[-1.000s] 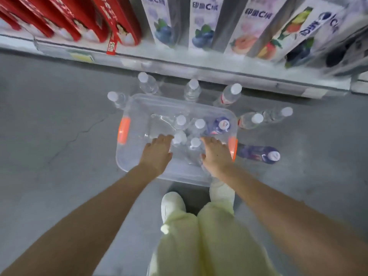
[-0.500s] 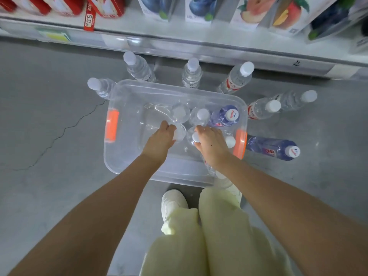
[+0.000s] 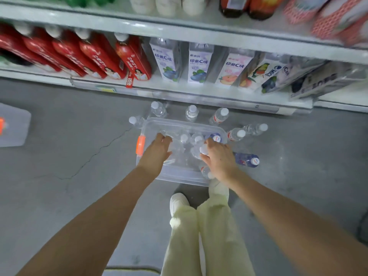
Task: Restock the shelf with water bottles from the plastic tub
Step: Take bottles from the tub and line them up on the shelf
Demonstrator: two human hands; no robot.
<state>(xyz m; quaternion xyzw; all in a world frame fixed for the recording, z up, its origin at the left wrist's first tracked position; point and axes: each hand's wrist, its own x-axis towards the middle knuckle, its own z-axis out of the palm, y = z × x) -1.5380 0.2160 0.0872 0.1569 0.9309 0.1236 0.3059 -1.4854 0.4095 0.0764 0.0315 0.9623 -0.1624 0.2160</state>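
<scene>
Right grip [image 3: 219, 158] curls round a clear bottle [image 3: 199, 151] inside the tub [image 3: 179, 124]

The tub [image 3: 199, 126] sits on the floor [image 3: 69, 146] before the shelf [image 3: 179, 92]. Bottles [image 3: 184, 138] stand in it, behind it and right of it.
</scene>
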